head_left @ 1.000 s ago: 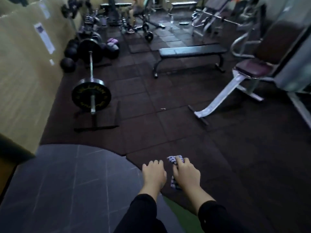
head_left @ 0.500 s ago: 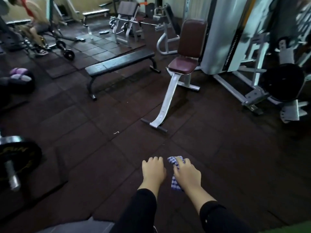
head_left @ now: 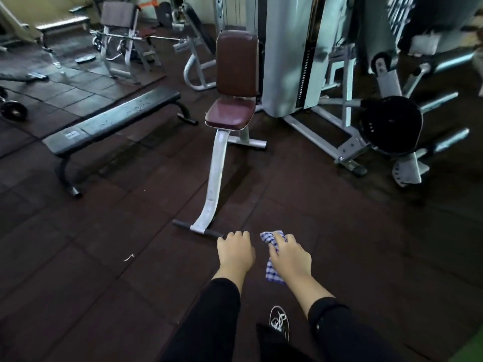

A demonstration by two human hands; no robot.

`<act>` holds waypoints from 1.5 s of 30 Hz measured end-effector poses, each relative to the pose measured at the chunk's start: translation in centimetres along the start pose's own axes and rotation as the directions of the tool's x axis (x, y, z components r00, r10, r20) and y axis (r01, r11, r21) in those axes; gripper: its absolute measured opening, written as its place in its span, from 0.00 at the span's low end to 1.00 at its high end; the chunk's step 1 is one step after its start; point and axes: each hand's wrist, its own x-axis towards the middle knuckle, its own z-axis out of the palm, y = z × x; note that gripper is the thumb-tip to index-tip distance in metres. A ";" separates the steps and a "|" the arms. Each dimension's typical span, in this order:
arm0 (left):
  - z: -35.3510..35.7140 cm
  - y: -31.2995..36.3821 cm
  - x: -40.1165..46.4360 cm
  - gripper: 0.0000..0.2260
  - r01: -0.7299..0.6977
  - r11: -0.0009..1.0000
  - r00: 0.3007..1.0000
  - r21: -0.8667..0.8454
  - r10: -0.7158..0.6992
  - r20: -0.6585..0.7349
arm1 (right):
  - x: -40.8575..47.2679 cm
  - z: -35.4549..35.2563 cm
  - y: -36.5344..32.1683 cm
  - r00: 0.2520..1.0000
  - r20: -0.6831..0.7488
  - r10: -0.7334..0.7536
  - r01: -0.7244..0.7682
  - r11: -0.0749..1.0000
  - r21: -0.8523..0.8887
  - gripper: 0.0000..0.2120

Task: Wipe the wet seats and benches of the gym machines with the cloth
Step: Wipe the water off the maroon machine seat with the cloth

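Two padded surfaces ahead on the dark rubber floor (head_left: 91, 257); tall white weight machine (head_left: 290, 53) standing at the back right, a black round pad (head_left: 390, 125) on its frame further right; long black bench (head_left: 112, 120) lying to the left, surface speckled and shiny; maroon seat (head_left: 230, 113) with upright maroon backrest (head_left: 237, 64) on a white curved leg (head_left: 215, 176), just in front of the weight machine, between bench and machine; both hands held out low in black sleeves, well short of the seat; left hand (head_left: 235, 253) empty, fingers curled loosely downward, close together; right hand (head_left: 288, 256) closed over a blue-and-white checked cloth (head_left: 273, 269), cloth bunched beneath the palm, one end poking out past the fingertips, the other hanging below the thumb side toward the left hand; cloth touching neither seat nor bench.
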 end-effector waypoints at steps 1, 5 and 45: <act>-0.9 0.7 2.3 0.13 0.011 1.000 1.000 -0.012 -0.011 0.007 | 2.5 -0.8 0.7 1.000 -0.004 0.000 0.000 1.000 -0.007 0.20; -4.4 3.7 10.3 0.13 0.034 0.998 0.999 -0.047 -0.034 -0.006 | 11.7 -3.6 3.3 1.000 -0.011 -0.021 0.020 0.999 -0.028 0.20; -20.8 -5.1 87.6 0.12 0.431 0.847 0.897 -0.310 -0.438 0.050 | 96.3 -0.7 -5.5 0.887 0.265 -0.377 0.386 0.922 0.020 0.18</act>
